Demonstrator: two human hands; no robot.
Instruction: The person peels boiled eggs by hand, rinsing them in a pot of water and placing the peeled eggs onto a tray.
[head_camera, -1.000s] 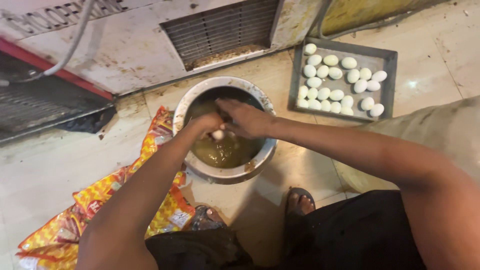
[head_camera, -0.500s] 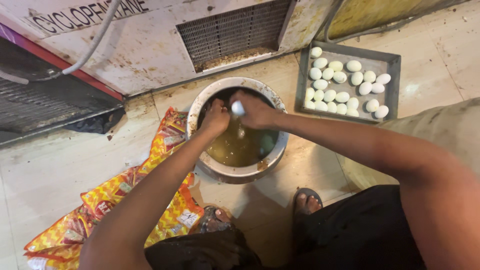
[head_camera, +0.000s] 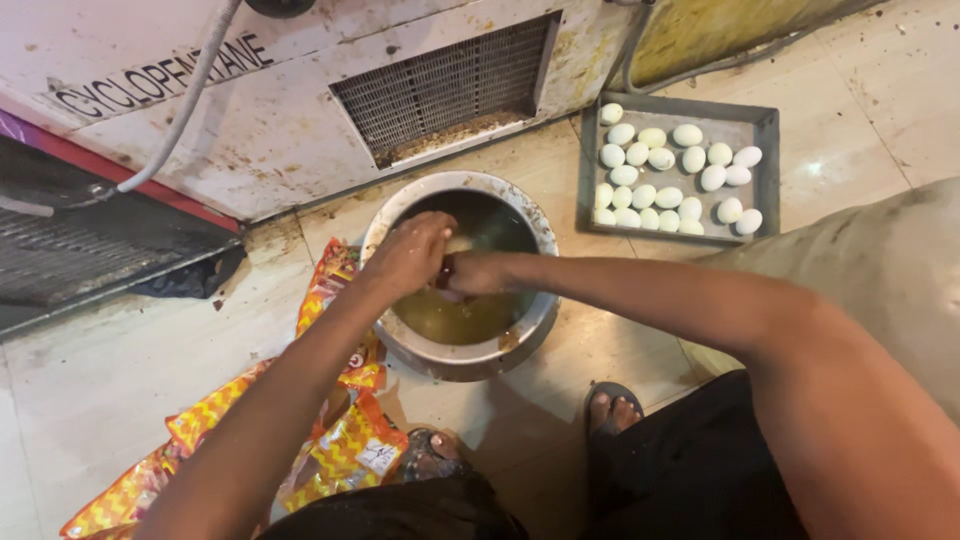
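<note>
A round metal pot (head_camera: 470, 358) stands on the tiled floor, partly filled with murky brown liquid (head_camera: 465, 318). Both my hands meet over it. My left hand (head_camera: 408, 252) comes in from the lower left, fingers curled. My right hand (head_camera: 478, 272) reaches in from the right and touches the left. Between them shows a small pale bit of an egg (head_camera: 457, 243); the rest of it is hidden by my fingers. A grey square tray (head_camera: 768, 172) beyond the pot on the right holds several white eggs (head_camera: 668, 196).
A worn white machine with a vent grille (head_camera: 440, 88) and a white hose (head_camera: 190, 100) stands right behind the pot. Orange and yellow wrappers (head_camera: 345, 445) lie on the floor at the left. My sandalled feet (head_camera: 610, 405) are below the pot. A beige bulk (head_camera: 880, 270) fills the right.
The hands have dropped from above the pot's far rim toward its middle. The white egg, plainly seen between the fingers before, is now mostly covered. The view has shifted slightly.
</note>
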